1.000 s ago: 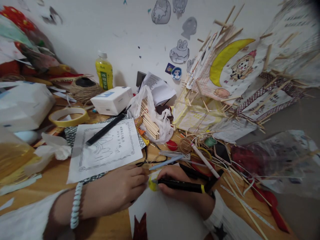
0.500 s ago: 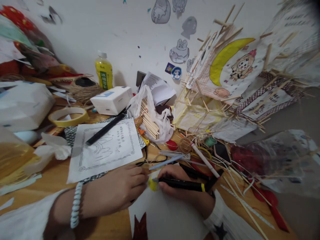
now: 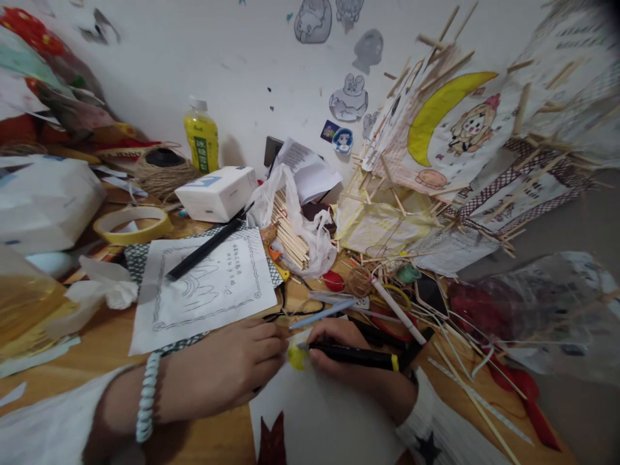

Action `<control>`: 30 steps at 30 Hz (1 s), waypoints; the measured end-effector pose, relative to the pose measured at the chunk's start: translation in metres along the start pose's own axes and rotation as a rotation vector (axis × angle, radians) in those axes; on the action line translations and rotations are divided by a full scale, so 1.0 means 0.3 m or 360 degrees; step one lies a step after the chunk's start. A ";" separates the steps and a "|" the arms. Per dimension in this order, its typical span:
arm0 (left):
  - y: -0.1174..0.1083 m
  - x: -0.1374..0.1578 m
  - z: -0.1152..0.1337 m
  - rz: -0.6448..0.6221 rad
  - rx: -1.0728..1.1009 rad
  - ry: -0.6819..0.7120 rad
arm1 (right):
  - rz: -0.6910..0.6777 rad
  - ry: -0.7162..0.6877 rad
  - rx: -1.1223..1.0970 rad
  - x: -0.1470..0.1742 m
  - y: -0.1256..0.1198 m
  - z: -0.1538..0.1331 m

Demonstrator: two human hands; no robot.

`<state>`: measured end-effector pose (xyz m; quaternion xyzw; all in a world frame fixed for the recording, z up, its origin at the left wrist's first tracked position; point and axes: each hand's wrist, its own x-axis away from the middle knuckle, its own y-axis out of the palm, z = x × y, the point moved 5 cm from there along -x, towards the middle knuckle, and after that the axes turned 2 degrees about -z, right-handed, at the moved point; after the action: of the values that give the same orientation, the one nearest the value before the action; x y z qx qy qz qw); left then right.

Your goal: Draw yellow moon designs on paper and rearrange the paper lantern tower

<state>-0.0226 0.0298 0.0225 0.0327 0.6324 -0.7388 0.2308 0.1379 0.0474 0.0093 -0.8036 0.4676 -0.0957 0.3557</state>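
Observation:
My right hand grips a black marker with a yellow band near its end. The marker's tip meets a yellow-coloured patch at the top of a white sheet of paper. Lower on that sheet is a dark red shape with a notched end. My left hand lies at the sheet's left edge, its fingers curled. A small dark bit shows under that hand, too little to name. Pale round beads form a bracelet on the left wrist.
Left of centre a black pen lies across a line drawing. Behind are a tape roll, a white box, a yellow drink bottle and wooden sticks in a plastic bag. Stick-framed paper lanterns stand right.
The marker has shifted very slightly to the right on the yellow patch. Both hands otherwise keep their places and grips.

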 end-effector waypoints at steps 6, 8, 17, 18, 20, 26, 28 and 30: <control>0.006 0.000 -0.003 -0.0035 0.0000 0.0027 | 0.0021 0.0064 -0.0035 0.006 -0.002 0.012; 0.005 -0.001 -0.004 -0.0028 -0.0007 0.0029 | -0.0017 0.0014 -0.0066 0.004 0.002 0.009; -0.001 0.001 0.002 0.0026 -0.0017 0.0006 | -0.0095 0.0069 -0.0055 -0.003 0.002 -0.006; 0.000 0.001 0.003 0.0013 -0.0022 -0.0001 | -0.0093 0.0085 -0.0056 -0.003 -0.002 -0.011; 0.002 0.000 0.004 -0.0007 -0.0037 -0.0013 | -0.0081 0.0096 -0.0049 -0.002 -0.008 -0.018; 0.004 -0.002 0.002 -0.0035 -0.0016 -0.0001 | -0.0012 0.0033 0.0044 0.004 -0.003 -0.004; 0.005 -0.002 0.000 -0.0039 -0.0023 0.0006 | 0.0049 0.0015 0.0051 0.003 -0.003 0.004; 0.005 -0.001 -0.001 -0.0020 -0.0025 0.0008 | 0.0031 -0.0069 0.0050 0.001 0.002 0.000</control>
<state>-0.0217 0.0302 0.0213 0.0288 0.6389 -0.7352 0.2248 0.1375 0.0469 0.0088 -0.7952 0.4660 -0.0820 0.3793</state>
